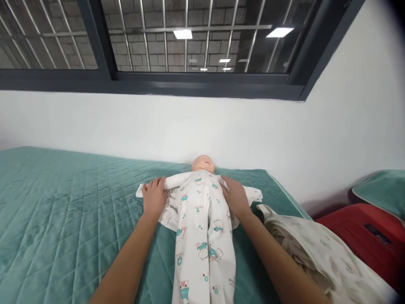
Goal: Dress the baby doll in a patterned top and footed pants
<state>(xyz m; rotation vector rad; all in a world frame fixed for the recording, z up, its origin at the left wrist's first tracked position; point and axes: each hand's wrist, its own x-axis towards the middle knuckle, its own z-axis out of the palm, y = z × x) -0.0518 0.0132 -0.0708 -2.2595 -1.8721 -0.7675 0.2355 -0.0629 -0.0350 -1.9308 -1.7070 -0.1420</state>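
A baby doll [202, 164] lies on its back on the green quilted bedding, its head close to the wall. A white one-piece baby romper [202, 236] with teal and pink animal prints covers its body. Its white sleeves spread out to both sides. My left hand [155, 195] has its fingers bent over the sleeve [175, 180] on the left. On the other side, my right hand [234, 194] grips the romper near the doll's shoulder, thumb and fingertips partly hidden by cloth. The doll's arms and legs are out of sight under fabric.
A crumpled white printed cloth [303, 240] lies at the right beside my forearm. Past it are a red case-like object [357, 236] and a green cushion-like item [382, 190]. The white wall [142, 126] rises behind the bedding [63, 219], below a dark-framed barred window [196, 86].
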